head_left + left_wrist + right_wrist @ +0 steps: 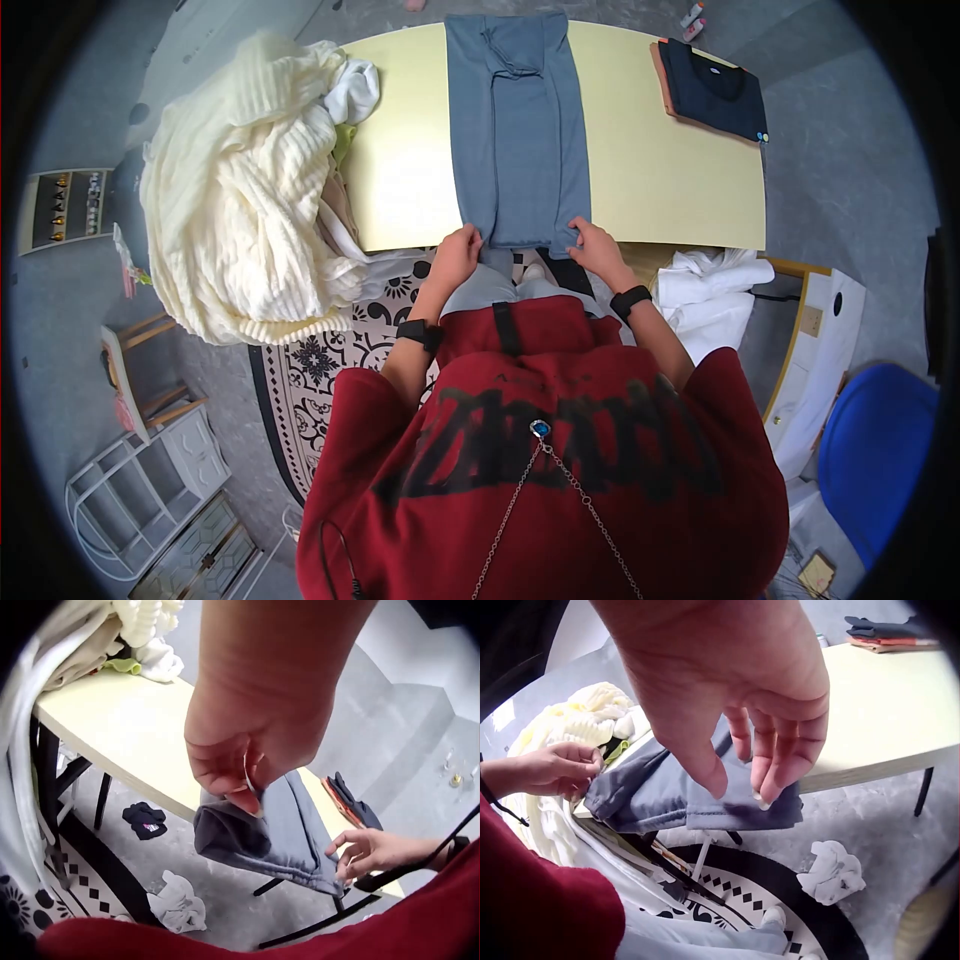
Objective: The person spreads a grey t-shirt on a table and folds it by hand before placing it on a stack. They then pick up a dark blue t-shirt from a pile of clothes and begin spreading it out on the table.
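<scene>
— What's on the counter (660, 180)?
— A cream knit heap (240, 190) at its left end. The folded grey garment (520, 130) lies down the middle, and a folded dark shirt (715, 90) is far right.
— And the hands?
— The left hand (455, 255) and right hand (598, 250) each pinch a near corner of the garment at the counter's edge.

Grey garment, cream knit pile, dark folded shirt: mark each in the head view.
Grey garment (520, 130), head view, middle of its flat cloth.
Cream knit pile (240, 185), head view, ribbed top layer.
Dark folded shirt (715, 98), head view, its chest below the collar.
</scene>
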The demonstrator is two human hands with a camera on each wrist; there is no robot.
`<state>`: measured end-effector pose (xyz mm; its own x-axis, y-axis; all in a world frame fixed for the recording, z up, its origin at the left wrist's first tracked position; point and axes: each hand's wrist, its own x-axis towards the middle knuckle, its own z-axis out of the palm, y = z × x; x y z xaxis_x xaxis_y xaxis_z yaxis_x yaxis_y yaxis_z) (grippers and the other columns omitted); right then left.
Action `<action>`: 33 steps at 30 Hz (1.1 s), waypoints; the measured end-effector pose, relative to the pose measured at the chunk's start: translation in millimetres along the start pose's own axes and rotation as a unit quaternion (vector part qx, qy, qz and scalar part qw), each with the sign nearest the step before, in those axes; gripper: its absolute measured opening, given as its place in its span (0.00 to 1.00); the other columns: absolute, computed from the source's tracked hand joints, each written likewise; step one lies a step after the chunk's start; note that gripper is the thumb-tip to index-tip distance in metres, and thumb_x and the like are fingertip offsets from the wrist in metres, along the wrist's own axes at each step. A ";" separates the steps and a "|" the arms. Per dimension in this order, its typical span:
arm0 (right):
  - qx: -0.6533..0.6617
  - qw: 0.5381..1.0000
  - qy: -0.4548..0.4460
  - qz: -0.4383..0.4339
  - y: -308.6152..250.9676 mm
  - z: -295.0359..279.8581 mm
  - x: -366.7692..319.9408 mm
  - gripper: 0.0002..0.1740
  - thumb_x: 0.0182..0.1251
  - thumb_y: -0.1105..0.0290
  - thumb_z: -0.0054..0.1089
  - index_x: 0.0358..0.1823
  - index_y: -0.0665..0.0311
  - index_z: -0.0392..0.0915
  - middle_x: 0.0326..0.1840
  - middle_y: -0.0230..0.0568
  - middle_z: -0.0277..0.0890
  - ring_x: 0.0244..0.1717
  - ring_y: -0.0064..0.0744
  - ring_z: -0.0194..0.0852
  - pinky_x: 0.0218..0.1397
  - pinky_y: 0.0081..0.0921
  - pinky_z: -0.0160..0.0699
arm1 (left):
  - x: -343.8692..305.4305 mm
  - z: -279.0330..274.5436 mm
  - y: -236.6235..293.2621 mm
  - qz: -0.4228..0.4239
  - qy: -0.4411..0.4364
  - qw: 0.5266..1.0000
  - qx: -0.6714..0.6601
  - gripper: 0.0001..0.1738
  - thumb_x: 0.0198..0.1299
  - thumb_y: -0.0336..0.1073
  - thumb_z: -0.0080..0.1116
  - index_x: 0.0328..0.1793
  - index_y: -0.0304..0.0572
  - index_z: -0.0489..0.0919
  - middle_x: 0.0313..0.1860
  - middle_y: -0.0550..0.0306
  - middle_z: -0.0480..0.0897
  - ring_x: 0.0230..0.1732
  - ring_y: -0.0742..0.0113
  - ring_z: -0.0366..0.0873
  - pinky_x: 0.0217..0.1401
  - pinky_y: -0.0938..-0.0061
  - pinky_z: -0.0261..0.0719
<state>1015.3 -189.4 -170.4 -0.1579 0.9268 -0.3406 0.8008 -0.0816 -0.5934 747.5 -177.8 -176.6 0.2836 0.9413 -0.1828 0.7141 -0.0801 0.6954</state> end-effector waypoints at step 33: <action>0.046 0.996 0.068 0.045 7.1 -3.2 -12.5 0.15 0.45 0.65 0.60 0.33 0.62 0.68 0.19 0.40 0.68 0.23 0.39 0.71 0.27 0.31 0.67 | -35.4 -1.5 6.9 -0.065 0.103 0.992 0.017 0.16 0.46 0.45 0.58 0.27 0.40 0.69 0.14 0.51 0.73 0.19 0.53 0.72 0.22 0.66 0.69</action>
<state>1024.8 -200.4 -168.1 -0.0023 0.9548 -0.2972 0.7511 -0.1946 -0.6309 741.4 -211.2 -164.2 0.0530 0.9911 -0.1221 0.7589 0.0394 0.6500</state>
